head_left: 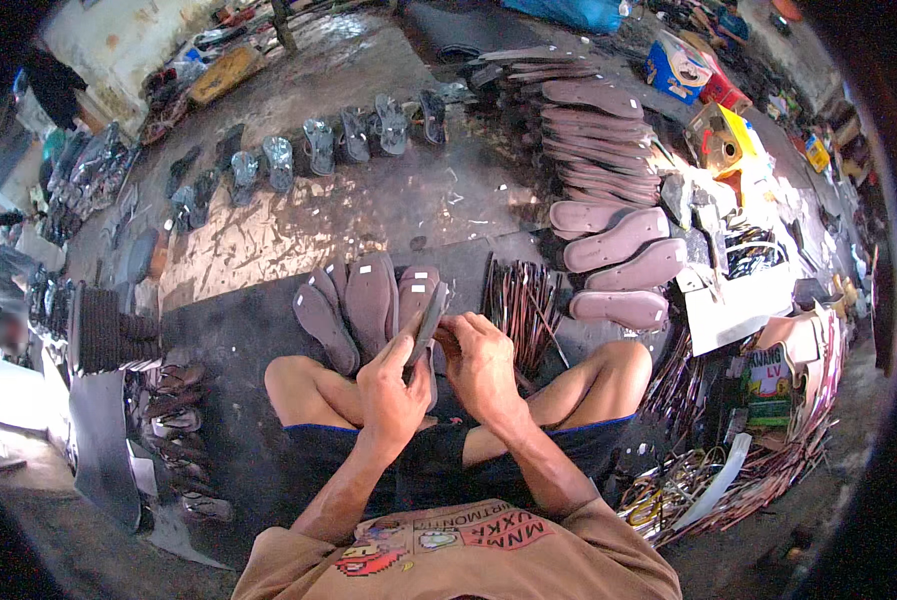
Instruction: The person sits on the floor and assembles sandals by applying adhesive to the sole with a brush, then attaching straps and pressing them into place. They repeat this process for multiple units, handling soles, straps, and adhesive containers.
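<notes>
My left hand (396, 388) grips a brown sandal sole (429, 322) on edge in front of my crossed legs, thumb on one side and fingers on the other. My right hand (480, 365) is closed, its fingertips pinched against the sole's right face; what they hold there is hidden. Just beyond my left hand lie several more brown soles (371, 300) with small white labels at their far ends. A bundle of thin brown and dark strips (521, 312) lies to the right, beyond my right hand.
A tall stack of brown soles (598, 140) stands at the far right, with loose soles (618, 309) nearer me. Finished-looking sandals (318, 146) form a row across the floor. Boxes (725, 142) and piled strips (708, 500) line the right side; more sandals (176, 425) lie left.
</notes>
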`<state>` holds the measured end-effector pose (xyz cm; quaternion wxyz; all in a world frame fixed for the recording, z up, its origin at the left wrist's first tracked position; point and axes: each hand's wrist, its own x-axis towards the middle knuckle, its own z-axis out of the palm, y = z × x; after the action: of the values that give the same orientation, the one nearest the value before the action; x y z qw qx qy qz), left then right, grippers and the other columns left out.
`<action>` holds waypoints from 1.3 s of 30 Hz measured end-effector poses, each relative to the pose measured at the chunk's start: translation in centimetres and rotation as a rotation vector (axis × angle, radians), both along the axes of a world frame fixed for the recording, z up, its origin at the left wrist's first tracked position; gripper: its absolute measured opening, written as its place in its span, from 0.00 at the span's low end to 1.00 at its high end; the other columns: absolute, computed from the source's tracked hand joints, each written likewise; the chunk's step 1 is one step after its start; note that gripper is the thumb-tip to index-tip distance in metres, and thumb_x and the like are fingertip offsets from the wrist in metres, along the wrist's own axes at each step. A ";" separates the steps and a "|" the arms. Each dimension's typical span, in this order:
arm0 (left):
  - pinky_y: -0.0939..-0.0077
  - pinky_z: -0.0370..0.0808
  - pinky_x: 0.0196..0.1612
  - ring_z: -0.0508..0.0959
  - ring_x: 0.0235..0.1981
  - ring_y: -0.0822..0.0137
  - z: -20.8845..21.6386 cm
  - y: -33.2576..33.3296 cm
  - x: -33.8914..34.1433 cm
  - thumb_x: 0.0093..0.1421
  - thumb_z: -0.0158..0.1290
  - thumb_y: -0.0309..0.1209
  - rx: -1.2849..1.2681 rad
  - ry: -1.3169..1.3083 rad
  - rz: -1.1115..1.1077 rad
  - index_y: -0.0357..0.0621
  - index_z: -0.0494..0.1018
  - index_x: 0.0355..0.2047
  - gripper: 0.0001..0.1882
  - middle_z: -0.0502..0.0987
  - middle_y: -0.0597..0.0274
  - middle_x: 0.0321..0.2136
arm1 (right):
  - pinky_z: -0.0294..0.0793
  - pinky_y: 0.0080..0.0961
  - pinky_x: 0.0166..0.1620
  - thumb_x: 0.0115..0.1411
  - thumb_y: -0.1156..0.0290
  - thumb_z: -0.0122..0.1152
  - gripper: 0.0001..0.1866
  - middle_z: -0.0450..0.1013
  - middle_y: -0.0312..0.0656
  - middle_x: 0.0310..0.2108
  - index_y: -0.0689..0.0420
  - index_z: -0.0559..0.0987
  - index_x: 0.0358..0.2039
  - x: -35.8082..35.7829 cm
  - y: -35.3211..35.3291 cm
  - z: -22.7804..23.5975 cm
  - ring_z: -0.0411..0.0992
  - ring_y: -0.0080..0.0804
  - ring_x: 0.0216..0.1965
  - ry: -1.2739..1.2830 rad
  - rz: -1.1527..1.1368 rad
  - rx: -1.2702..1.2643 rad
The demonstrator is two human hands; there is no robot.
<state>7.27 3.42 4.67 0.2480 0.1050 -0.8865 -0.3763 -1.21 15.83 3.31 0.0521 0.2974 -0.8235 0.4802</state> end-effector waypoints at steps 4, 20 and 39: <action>0.56 0.82 0.44 0.85 0.44 0.38 -0.1 -1.2 0.0 0.60 0.61 0.20 -0.029 -0.225 0.074 0.34 0.79 0.58 0.24 0.84 0.38 0.42 | 0.79 0.49 0.39 0.58 0.84 0.65 0.11 0.78 0.54 0.33 0.63 0.83 0.42 -0.6 0.2 -1.2 0.79 0.60 0.36 0.033 0.085 0.006; 0.67 0.74 0.27 0.79 0.23 0.70 1.6 0.4 -0.3 0.66 0.63 0.25 0.154 -0.075 0.057 0.30 0.79 0.40 0.08 0.79 0.47 0.23 | 0.78 0.30 0.40 0.63 0.84 0.67 0.07 0.79 0.45 0.34 0.62 0.83 0.41 -0.5 -0.1 -0.6 0.80 0.37 0.34 -0.075 0.024 -0.256; 0.62 0.80 0.37 0.89 0.35 0.49 -1.1 0.2 -0.6 0.65 0.62 0.24 0.067 -0.037 0.098 0.31 0.81 0.53 0.16 0.84 0.38 0.33 | 0.81 0.37 0.42 0.62 0.80 0.70 0.07 0.82 0.50 0.35 0.63 0.84 0.41 -1.0 -2.1 -2.8 0.83 0.48 0.35 -0.094 -0.093 -0.177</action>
<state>6.63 3.60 3.61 0.2461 0.1636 -0.8716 -0.3911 -2.17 13.68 0.52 0.0616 0.2303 -0.7923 0.5616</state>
